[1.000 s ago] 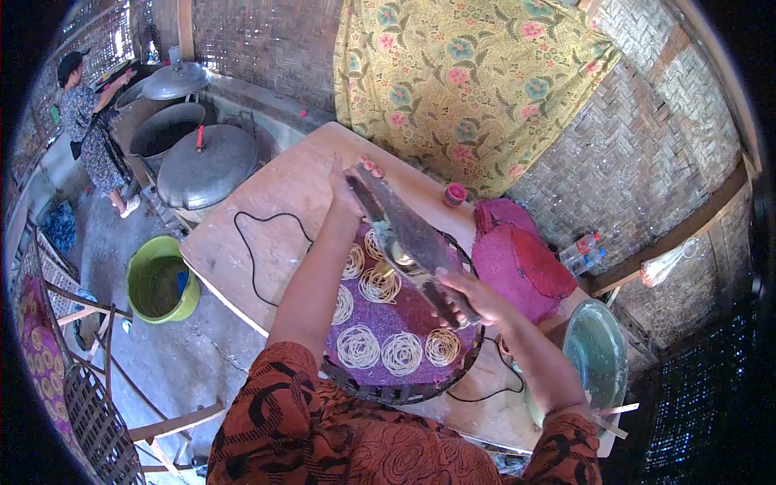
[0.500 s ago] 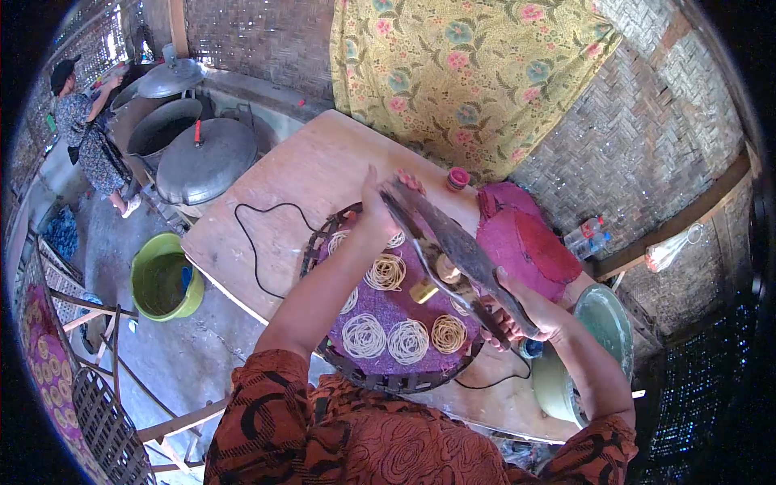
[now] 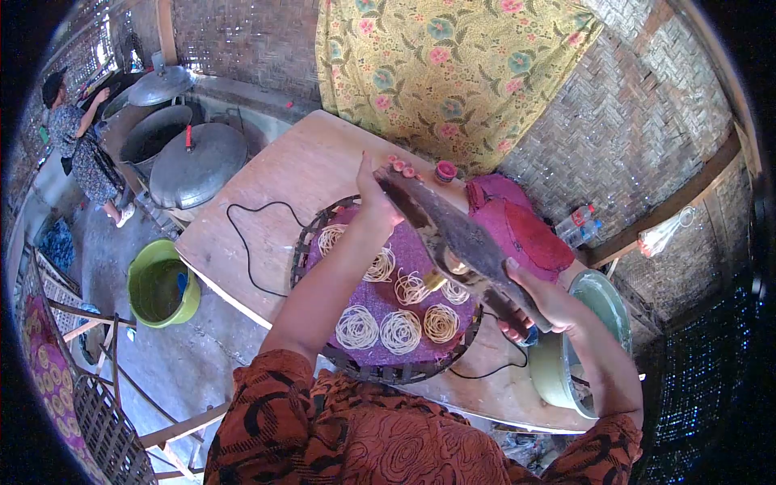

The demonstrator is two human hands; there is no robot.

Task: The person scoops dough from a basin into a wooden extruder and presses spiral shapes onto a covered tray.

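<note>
A dark wooden hand press for noodles [image 3: 477, 242] spans the space between my hands, tilted over the tray. My left hand [image 3: 381, 190] is wrapped round its far left end, fingertips showing over the edge. My right hand [image 3: 546, 303] grips the near right end, thumb on top and fingers underneath. A brass cylinder [image 3: 435, 281] sticks out below the press, just above a loose noodle coil [image 3: 411, 288]. Several coils lie on purple cloth [image 3: 373, 303] in a round woven tray [image 3: 388, 369], including a whitish one [image 3: 401, 332] and a yellower one [image 3: 441, 323]. My left forearm hides part of the tray.
The tray rests on a wooden table [image 3: 267, 174] with a black cord [image 3: 242, 242]. A pale green tub [image 3: 554, 380] stands right, folded pink-red cloth [image 3: 525, 234] behind it. A green bucket [image 3: 164, 283] is on the floor. Another person [image 3: 85, 149] stands by large pots [image 3: 198, 166].
The view has shifted slightly. The two boards of the press appear closer together, and a loose coil now shows beneath the brass cylinder. Both hands keep their hold.
</note>
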